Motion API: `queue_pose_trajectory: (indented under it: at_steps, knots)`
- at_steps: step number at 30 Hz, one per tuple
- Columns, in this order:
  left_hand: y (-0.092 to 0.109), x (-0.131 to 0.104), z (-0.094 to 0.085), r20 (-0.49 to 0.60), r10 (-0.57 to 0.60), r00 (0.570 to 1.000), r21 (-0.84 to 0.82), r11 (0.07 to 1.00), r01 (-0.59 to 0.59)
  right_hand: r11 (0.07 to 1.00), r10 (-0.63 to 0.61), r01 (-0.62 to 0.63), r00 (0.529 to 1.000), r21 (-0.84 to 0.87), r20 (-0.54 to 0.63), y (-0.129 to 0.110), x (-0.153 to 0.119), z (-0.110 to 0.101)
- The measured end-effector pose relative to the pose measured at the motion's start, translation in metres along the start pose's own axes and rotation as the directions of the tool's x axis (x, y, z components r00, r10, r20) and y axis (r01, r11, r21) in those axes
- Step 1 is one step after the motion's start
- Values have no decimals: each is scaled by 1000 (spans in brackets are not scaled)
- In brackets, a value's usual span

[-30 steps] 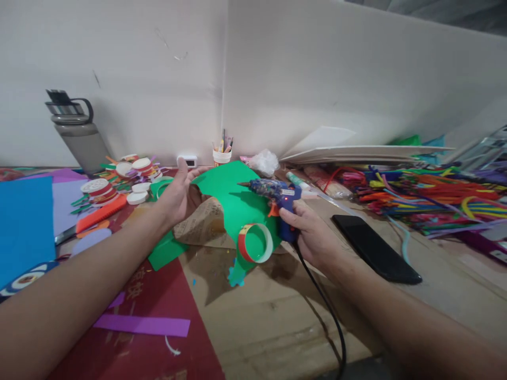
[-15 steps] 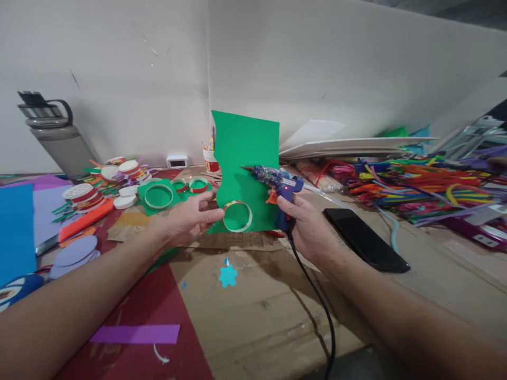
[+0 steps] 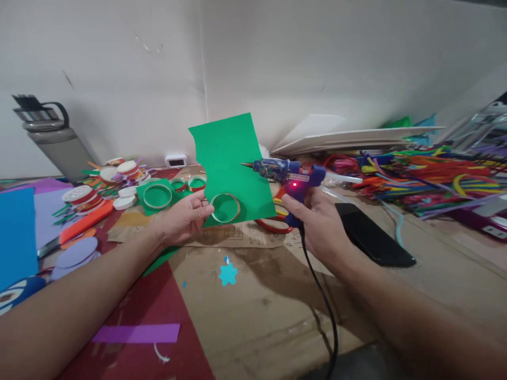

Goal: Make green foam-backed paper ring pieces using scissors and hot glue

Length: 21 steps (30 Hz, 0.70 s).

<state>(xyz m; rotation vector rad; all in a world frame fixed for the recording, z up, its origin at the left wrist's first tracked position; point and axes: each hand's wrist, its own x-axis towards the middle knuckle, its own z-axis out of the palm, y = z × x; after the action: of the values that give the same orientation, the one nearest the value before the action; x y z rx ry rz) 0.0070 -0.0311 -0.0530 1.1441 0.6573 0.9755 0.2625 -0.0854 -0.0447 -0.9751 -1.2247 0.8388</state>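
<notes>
My left hand (image 3: 190, 217) is closed on the lower left edge of a green craft sheet (image 3: 229, 153), its thumb beside a round cardboard ring (image 3: 238, 209) that sits against the sheet's lower part. The sheet is tilted, with one wavy side. In my right hand (image 3: 320, 216) is a blue glue gun (image 3: 295, 182) with a lit red light and a black cord hanging down. Its nozzle points left, in front of the sheet; whether it touches cannot be told. Red-handled scissors (image 3: 273, 227) lie partly hidden behind the sheet and gun.
Other rings on green pieces (image 3: 157, 196) lie to the left, near an orange cutter (image 3: 89, 219) and a grey bottle (image 3: 59, 142). A black phone (image 3: 374, 235) and a heap of pipe cleaners (image 3: 415, 177) are at right. A blue flower cutout (image 3: 228, 274) lies in front.
The green sheet has turned counter-clockwise and shifted left with its ring. The glue gun has moved right and levelled, and the scissors now show more.
</notes>
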Motion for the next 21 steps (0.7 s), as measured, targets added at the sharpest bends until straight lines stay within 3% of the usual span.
queue_pose_trajectory:
  at_steps: [4,11,21]
  knots:
    - [-1,1,-3,-50,-2,999,32,999,3,989,-49,50,999,-136,18,-9,-14,1]
    - [-2,1,-4,-61,-31,998,-55,998,28,991,11,26,959,-130,282,-10,-26,10]
    - [-6,2,2,-114,48,992,6,999,-48,885,-72,218,937,-411,341,-11,-27,17]
